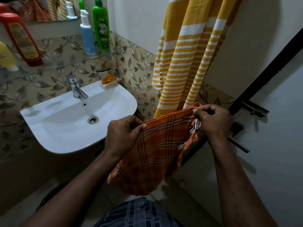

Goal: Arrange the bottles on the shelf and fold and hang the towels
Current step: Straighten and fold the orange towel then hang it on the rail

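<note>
Nearest the camera, checked cloth (139, 213) covers the person's lap, and both forearms reach forward from either side of it. Between the hands hangs the orange towel (155, 153), plaid with dark and white lines, held in the air in front of the body, its lower part drooping in a rounded fold. The left hand (121, 136) grips the top edge at the left, with fingers curled under the cloth and the thumb pressed on top. The right hand (213, 122) pinches the top right corner between thumb and forefinger; its other fingers are curled close together beside the frayed fringe. Behind the left hand stands a white sink (49, 128) with a chrome tap (76, 89), and an orange sachet (107, 77) lies on its back rim. Behind the orange towel, the yellow towel (185, 63), striped white, hangs in folds against the wall. To the right is a door (278, 145) with a metal latch (255, 110). Farther back, a glass shelf (68, 62) above the sink bears a green bottle (100, 28) and a blue bottle (86, 35), upright and just beside each other, and well to their left a red bottle (23, 40) and a yellow bottle (6, 58).
</note>
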Demonstrator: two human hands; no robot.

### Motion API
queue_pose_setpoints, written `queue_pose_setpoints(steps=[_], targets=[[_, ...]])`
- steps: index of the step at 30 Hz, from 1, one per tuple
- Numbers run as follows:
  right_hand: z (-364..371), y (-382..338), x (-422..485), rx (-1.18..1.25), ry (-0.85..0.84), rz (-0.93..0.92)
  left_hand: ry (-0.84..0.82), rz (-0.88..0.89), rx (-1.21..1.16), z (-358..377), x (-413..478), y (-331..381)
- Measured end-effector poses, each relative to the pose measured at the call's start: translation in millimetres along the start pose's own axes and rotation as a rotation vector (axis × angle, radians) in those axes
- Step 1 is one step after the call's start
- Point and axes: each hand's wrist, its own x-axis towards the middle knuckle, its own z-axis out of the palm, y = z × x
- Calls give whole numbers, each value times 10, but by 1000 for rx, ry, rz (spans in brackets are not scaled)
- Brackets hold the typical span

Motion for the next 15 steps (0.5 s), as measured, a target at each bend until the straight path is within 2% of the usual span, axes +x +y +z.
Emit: queue_pose_setpoints(steps=[3,9,15], targets=[[4,21,6,-2,9,6,30,25,55,-1,11,14],[24,92,22,-21,13,7,-39,125,184,25,114,63],[6,210,42,-135,38,-82,-39,116,163,35,238,110]])
